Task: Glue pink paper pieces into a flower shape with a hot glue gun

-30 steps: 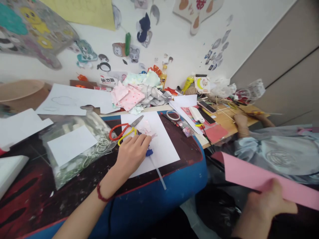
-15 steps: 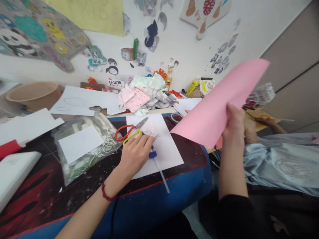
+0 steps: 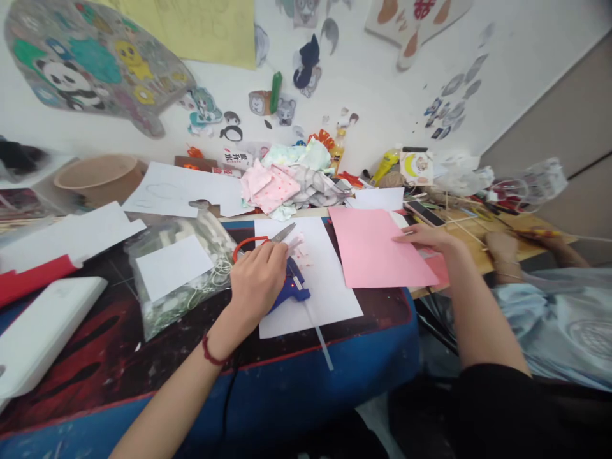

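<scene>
My left hand [image 3: 258,277] is closed over the handles of scissors [image 3: 284,232] with red-orange grips, above a white sheet [image 3: 329,312]. A blue glue gun [image 3: 292,287] lies beside and partly under this hand, a clear glue stick [image 3: 319,338] reaching toward the table's front edge. Small pink-patterned scraps [image 3: 300,250] rest on the sheet. To the right, a pink sheet [image 3: 377,252] lies flat on the table, and my right hand [image 3: 423,236] touches its right edge with thumb and fingers.
A clear bag [image 3: 167,312] of white and green material lies on the left, near a white box [image 3: 52,331]. Crumpled fabric [image 3: 272,185] sits at the back. On the right, another person's hand [image 3: 502,252] rests near sticks and a phone [image 3: 424,213].
The pink sheet, raised and curled before, now lies on the table at the right. My right hand has come down with it. My left hand has shifted slightly, covering the yellow handle.
</scene>
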A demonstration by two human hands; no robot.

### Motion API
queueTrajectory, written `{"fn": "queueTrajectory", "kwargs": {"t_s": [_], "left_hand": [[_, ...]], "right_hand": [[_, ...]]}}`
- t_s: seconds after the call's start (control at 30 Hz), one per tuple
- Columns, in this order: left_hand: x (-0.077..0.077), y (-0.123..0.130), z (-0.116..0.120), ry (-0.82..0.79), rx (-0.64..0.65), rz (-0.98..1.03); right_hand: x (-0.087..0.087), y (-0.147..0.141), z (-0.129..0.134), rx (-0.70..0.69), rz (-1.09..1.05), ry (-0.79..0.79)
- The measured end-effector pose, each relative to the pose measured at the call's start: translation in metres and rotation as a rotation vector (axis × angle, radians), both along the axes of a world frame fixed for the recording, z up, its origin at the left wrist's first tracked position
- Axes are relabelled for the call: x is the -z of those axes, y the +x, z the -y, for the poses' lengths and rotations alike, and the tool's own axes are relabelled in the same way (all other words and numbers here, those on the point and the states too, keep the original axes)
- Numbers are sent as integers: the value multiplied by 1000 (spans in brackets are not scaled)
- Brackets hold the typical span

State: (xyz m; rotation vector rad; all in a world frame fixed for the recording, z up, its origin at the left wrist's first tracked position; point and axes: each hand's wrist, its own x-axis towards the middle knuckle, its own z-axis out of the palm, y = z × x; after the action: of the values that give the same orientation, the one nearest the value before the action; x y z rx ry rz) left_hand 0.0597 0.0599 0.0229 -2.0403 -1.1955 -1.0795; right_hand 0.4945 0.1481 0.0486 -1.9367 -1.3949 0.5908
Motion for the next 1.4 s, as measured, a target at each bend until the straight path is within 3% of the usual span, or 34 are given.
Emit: {"fn": "queueTrajectory", "kwargs": {"t_s": [0.1, 0.17, 0.23, 0.3, 0.4, 0.5, 0.57, 0.7, 0.93, 1.03, 1.17, 1.4], "left_hand": [[0, -3, -3, 12, -7, 58], [-1, -4, -6, -15, 0, 111], [-3, -6, -8, -77, 8, 198], [-8, -8, -12, -171, 46, 318], [-15, -10, -19, -300, 177, 510], [-18, -10, -24, -375, 271, 655], [-18, -10, -24, -409, 317, 716], [-16, -8, -22, -465, 387, 769], [-15, -4, -26, -505, 394, 743], [-12, -8, -27, -510, 312, 675], [-6, -13, -23, -364, 115, 458], [2, 0, -16, -87, 37, 155]], "right_hand": [[-4, -12, 2, 107, 190, 71], [-7, -37, 10, 121, 271, 196], [-9, -77, 20, -26, 266, 392], [-8, -127, 29, -291, 2, 518], [-2, -197, 31, -593, -459, 370], [10, -245, 25, -737, -755, 216], [18, -261, 22, -755, -830, 217], [27, -268, 23, -759, -841, 239], [29, -264, 20, -738, -833, 219], [29, -263, 15, -716, -840, 242], [31, -261, 12, -661, -860, 296], [35, -261, 27, -685, -855, 311]]}}
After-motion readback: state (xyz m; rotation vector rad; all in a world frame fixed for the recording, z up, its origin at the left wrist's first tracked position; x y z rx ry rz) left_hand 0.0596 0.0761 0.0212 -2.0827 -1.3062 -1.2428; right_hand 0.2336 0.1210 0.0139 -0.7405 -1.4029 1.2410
